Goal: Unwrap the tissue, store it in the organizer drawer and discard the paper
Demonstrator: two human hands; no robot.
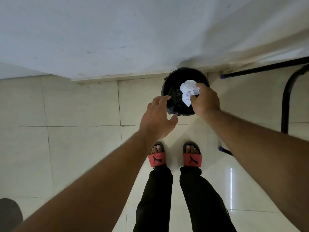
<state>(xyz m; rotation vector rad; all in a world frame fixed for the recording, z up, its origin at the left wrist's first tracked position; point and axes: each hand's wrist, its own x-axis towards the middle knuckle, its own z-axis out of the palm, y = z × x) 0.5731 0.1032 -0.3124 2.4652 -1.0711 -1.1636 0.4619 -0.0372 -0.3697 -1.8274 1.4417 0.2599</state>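
crumpled paper is pinched in the right hand grip, held directly above the mouth of the black bin on the floor by the wall. left hand is spread, empty, near the rim. drop path looks clear.

My right hand holds the crumpled paper over the bin, which stands against the wall; my left hand hovers beside its rim.
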